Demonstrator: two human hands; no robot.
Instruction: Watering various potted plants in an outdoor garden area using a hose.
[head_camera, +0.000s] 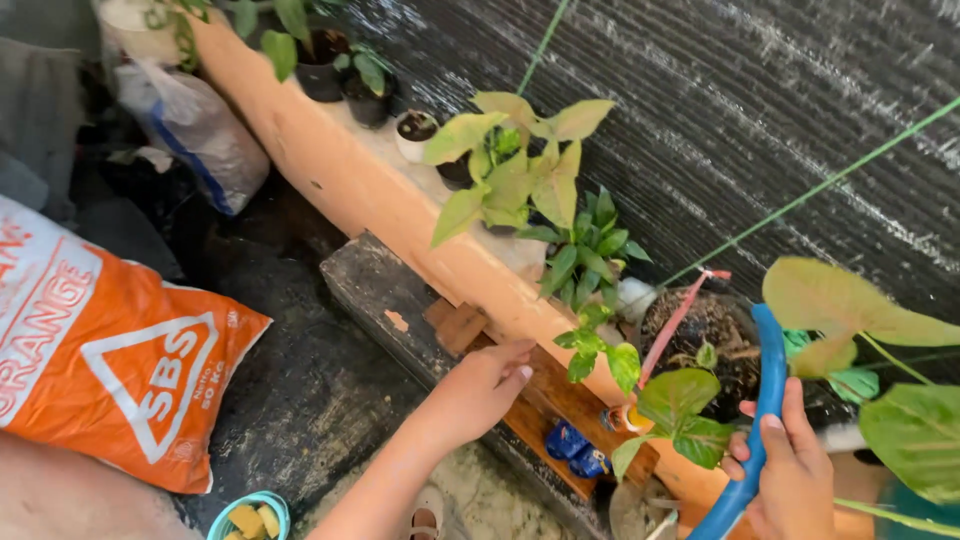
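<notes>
My right hand grips a blue hose at the lower right, its end pointing up beside a round dark pot of soil. My left hand reaches out over a dark wooden plank, fingers loosely together, holding nothing, its fingertips near a small wooden block. A small green-leaved plant grows just right of that hand. Large pale-green leaves hang over the hose.
An orange ledge carries several small potted plants along a dark mesh wall. An orange-and-white sack lies left. A plastic bag sits upper left, a teal bowl at the bottom, blue wrappers on the wood.
</notes>
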